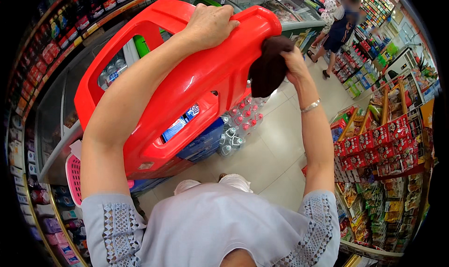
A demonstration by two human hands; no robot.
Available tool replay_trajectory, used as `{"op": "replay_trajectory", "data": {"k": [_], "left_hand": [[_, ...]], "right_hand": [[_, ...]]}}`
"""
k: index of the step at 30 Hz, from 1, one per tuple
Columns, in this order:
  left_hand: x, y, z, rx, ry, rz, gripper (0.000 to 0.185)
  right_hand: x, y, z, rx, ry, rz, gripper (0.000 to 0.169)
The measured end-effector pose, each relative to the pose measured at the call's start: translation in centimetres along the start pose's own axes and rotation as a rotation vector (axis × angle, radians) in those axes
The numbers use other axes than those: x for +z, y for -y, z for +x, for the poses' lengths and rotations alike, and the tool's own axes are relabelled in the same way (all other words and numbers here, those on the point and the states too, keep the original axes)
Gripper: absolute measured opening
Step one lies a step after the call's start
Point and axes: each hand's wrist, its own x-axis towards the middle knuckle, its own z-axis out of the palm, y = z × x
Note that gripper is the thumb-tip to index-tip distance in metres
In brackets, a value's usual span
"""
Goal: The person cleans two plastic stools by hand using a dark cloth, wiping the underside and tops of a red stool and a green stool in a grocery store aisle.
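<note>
A large red moulded plastic piece (196, 77), seemingly a chair or stool, is tilted in front of me. Its cut-out openings face both sides. My left hand (211, 25) is gripping its upper edge, with the arm lying across the red surface. A dark brown cloth (270, 65) is bunched in my right hand (296, 63), against the piece's right end. The cloth hides part of that end and most of my right fingertips.
Bottled water packs (231, 139) and blue cartons (207, 140) stand below. Glass-topped freezers (273, 7) lie beyond. Left are stocked shelves (42, 63); right, a snack rack (375, 144). Farther off, a person (338, 32) stands in the tiled aisle (277, 140). A pink basket (73, 175) sits left.
</note>
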Motion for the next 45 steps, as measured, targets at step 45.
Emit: {"op": "replay_trajectory", "data": {"k": [45], "left_hand": [[0.0,0.0,-0.3,0.023,-0.014,0.0,0.022]], "right_hand": [[-1.2,-2.3,3.3,-0.385,-0.139,-0.251,0.023]]}}
